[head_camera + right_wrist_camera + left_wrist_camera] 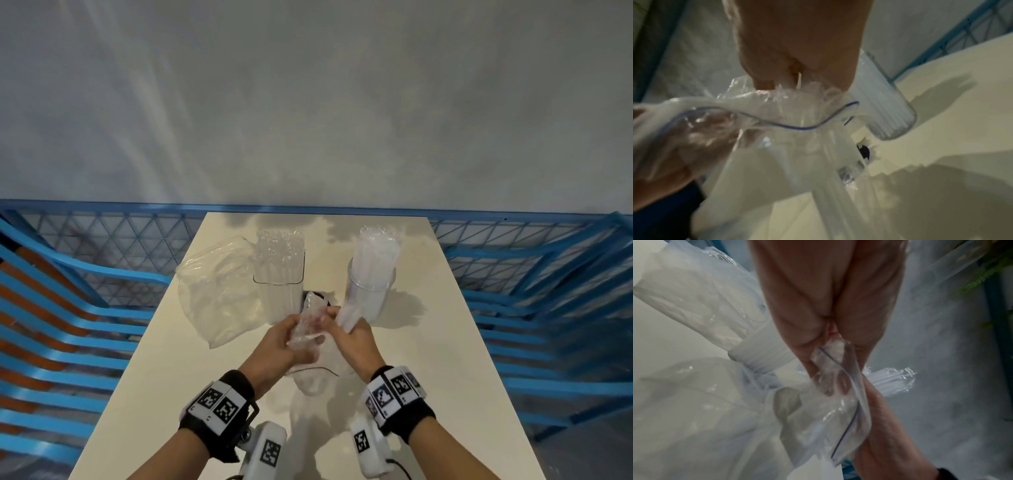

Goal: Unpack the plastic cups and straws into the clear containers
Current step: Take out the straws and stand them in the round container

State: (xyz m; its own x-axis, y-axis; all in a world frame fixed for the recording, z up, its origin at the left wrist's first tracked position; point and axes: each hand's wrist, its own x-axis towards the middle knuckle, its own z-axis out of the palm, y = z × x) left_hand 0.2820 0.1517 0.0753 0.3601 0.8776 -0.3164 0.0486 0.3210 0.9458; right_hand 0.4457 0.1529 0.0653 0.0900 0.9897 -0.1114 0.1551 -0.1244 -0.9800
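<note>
Over the middle of the white table, both hands hold a crumpled clear zip bag. My left hand pinches its rim, shown close in the left wrist view. My right hand grips the other side of the bag together with a small bundle of white straws. Behind the hands stand a square clear container and a round clear container, both holding upright straws. What else is in the bag is too blurred to tell.
A large empty clear plastic bag lies at the left of the table beside the square container. Blue metal mesh railings surround the table on both sides and behind. A small dark object lies between the containers.
</note>
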